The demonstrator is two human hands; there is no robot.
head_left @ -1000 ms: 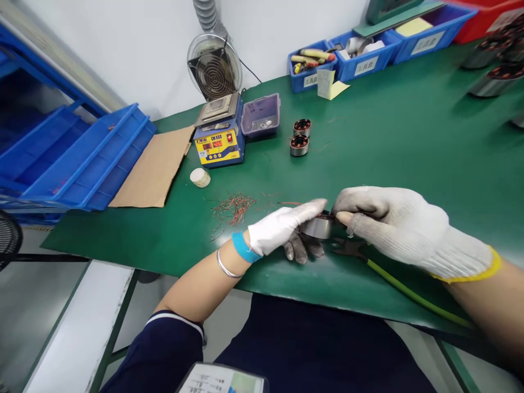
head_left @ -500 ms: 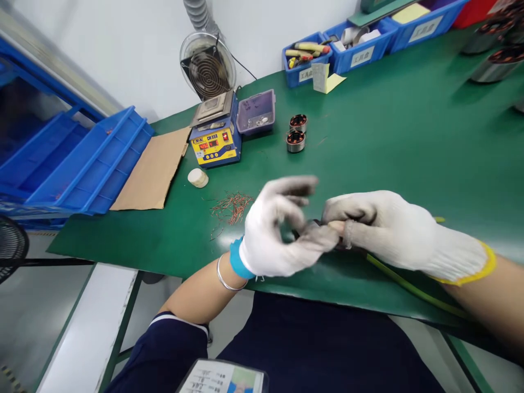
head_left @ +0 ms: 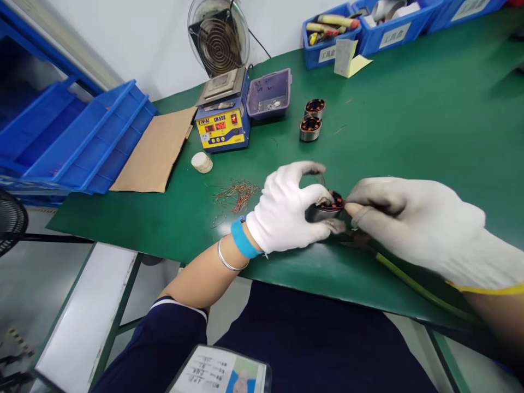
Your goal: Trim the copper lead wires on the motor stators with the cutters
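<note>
While the left hand [head_left: 286,215] in its white glove curls its fingers [head_left: 323,229] around a small round metal motor part with copper wire coils inside [head_left: 326,208], the part sits low on the green table mat [head_left: 409,125], likely so it cannot roll. The right hand [head_left: 413,221], in a grey-white glove, pinches at the part's edge with thumb and first finger closed together; what they pinch is too small to tell, maybe a thin wire. Just under the right hand lies a yellow-green handled cutting tool [head_left: 409,284], close enough to grab. A bit past the left fingers is a little heap of cut copper wire bits [head_left: 237,195]. Farther out stand two more round coil parts [head_left: 311,121], side by side, then a blue and yellow heater box with red numbers [head_left: 223,123], a purple plastic box [head_left: 270,93] and a small round fan [head_left: 219,38]. Blue plastic bins [head_left: 82,142] sit far off to the left.
</note>
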